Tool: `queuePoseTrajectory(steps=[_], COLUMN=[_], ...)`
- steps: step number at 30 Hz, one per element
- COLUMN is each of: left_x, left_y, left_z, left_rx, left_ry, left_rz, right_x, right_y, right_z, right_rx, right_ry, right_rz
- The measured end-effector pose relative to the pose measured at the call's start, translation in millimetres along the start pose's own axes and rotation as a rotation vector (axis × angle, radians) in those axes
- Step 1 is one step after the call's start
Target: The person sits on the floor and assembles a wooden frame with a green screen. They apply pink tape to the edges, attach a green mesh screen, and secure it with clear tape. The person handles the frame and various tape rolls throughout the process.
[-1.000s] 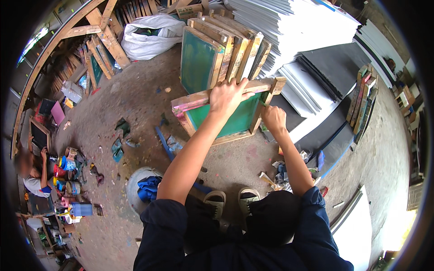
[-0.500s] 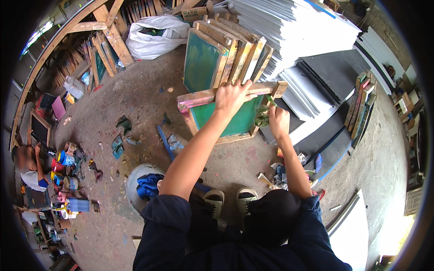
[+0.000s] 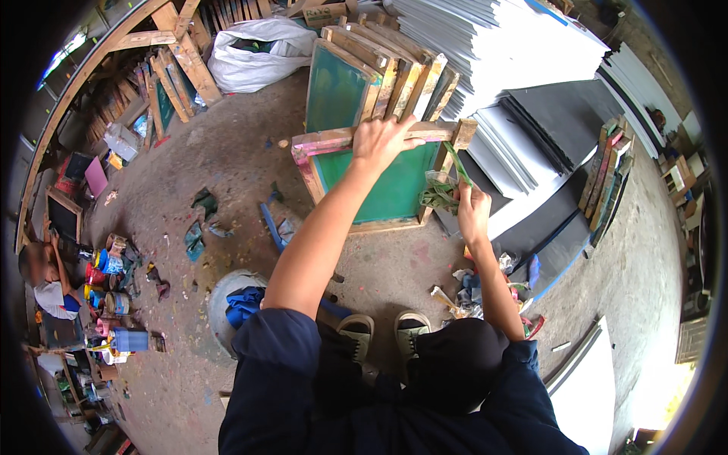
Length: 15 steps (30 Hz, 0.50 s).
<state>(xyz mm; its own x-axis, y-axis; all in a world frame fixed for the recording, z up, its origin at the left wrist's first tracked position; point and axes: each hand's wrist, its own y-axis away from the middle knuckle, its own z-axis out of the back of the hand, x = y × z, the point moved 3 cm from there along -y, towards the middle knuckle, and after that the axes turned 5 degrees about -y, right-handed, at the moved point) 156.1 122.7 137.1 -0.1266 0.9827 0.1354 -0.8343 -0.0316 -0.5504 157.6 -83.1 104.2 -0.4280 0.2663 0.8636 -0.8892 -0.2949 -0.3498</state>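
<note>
While left hand [image 3: 383,140] grips screen frame [image 3: 371,182], rag [image 3: 440,191] beside

right hand [image 3: 472,212] lower, perhaps wiping screen frame [image 3: 379,171]

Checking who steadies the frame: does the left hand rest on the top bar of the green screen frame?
Yes, the left hand grips the top wooden bar of the green screen frame, while the right hand holds a rag at its side.

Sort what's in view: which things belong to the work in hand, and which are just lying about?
In use:
- wooden screen frame, its top bar gripped by the left hand
- green-stained rag, held by the right hand at the frame's right side

Lying about:
- leaning frames
- white sack
- paint tins
- stacked sheets
</note>
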Motion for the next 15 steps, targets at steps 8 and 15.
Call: queuePoseTrajectory(steps=[8, 15], left_x=[5.1, 6.3], left_y=[-9.4, -14.4], left_z=[-4.3, -5.8], left_rx=[0.122, 0.157], left_ry=[0.047, 0.050], left_rz=[0.000, -0.013], right_x=[-34.8, -49.7], right_y=[6.0, 11.3], right_z=[3.6, -1.9], right_rx=[-0.017, -0.099], right_ry=[-0.195, -0.978], right_rz=[-0.143, -0.325])
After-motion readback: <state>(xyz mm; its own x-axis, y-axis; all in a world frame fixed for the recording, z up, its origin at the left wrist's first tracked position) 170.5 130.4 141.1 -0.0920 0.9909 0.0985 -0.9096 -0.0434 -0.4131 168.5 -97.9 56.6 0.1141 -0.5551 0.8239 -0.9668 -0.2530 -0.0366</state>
